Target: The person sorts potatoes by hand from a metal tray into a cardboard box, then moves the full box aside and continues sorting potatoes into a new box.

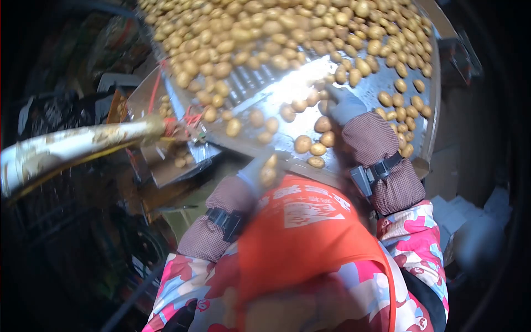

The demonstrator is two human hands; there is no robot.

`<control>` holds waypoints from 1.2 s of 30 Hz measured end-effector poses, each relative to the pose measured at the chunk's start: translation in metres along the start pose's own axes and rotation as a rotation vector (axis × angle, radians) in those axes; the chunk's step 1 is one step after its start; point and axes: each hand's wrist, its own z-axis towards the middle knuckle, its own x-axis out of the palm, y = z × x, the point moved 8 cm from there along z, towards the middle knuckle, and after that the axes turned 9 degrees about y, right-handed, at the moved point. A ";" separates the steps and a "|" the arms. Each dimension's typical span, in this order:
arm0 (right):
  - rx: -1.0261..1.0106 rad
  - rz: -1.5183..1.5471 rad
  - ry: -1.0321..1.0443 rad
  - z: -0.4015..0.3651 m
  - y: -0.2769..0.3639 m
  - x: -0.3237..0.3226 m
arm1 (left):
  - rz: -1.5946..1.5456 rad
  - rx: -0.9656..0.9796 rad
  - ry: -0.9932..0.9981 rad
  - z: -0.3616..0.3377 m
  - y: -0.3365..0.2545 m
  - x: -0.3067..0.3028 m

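Observation:
My left hand [255,170], in a pale blue-grey glove and smeared by motion, is at the near edge of a metal sorting tray [287,135]. Small potatoes [269,175] show in its grip, over the top of the red apron. Out over the tray, my right hand [347,105] wears the same kind of glove. Its fingers are blurred and partly lost among potatoes [323,124], so their hold cannot be made out. A few loose potatoes [317,149] lie on the bare metal between both hands.
A big heap of potatoes [249,33] covers the tray's far side, with slats showing below it. At left, a white pipe [83,141] with red string juts toward the tray above a cardboard box [166,166] holding potatoes. More potatoes [409,113] line the right rim.

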 end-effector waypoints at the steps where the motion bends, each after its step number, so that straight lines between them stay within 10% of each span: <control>1: -0.041 0.007 0.000 0.009 -0.002 0.007 | -0.008 0.096 -0.166 -0.004 -0.005 0.005; 3: -0.035 0.028 0.070 0.013 0.013 0.007 | -0.054 0.294 -0.514 -0.019 -0.014 0.032; 12: 0.028 0.035 0.184 0.028 0.008 0.035 | -0.130 0.518 -0.185 -0.065 -0.049 0.060; 19: 0.049 0.696 0.338 -0.004 0.064 0.056 | -0.243 0.659 -0.076 -0.124 -0.048 -0.021; 24: -0.086 1.029 0.819 -0.030 0.200 0.142 | -0.410 0.711 0.108 -0.174 -0.042 -0.106; 33: -0.164 0.817 1.697 -0.132 0.529 0.277 | 0.198 1.481 -0.773 -0.400 0.037 -0.150; 36: -0.514 0.602 1.597 -0.163 0.640 0.291 | -0.231 1.430 -0.522 -0.398 0.051 -0.166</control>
